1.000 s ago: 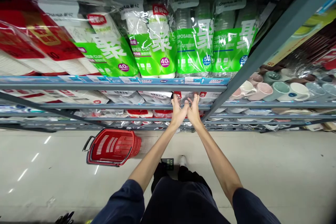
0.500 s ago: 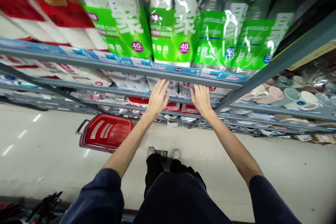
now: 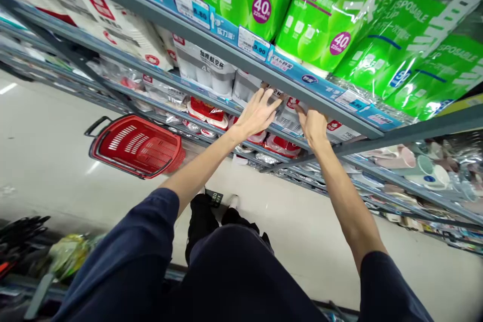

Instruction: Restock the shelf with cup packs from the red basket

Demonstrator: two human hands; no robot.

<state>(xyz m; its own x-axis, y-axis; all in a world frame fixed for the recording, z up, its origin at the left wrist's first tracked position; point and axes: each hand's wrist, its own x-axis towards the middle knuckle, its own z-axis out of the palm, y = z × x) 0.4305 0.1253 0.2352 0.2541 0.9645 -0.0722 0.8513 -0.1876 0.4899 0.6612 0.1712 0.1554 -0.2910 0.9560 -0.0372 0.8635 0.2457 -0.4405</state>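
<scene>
A blue price strip [image 3: 241, 43] is fixed along the front edge of a metal shelf. Directly beneath this strip, the left hand [image 3: 256, 114] is raised, with its fingers [image 3: 269, 101] extended and slightly spread and their tips laid against a white wrapped pack [image 3: 289, 119]. The right hand [image 3: 313, 128] is held just beside the left, also beneath the strip, with its fingers [image 3: 302, 113] bent toward the same pack. The hands are kept apart, not pressed together, and whether the pack is pinched by either hand cannot be told. Bags of paper cups with green labels [image 3: 324, 15] are shelved directly above the strip. Red-topped packs [image 3: 206, 113] are shelved below it, to the left of the hands. A red plastic shopping basket [image 3: 136, 146] is seen tilted on the floor, well below the strip.
</scene>
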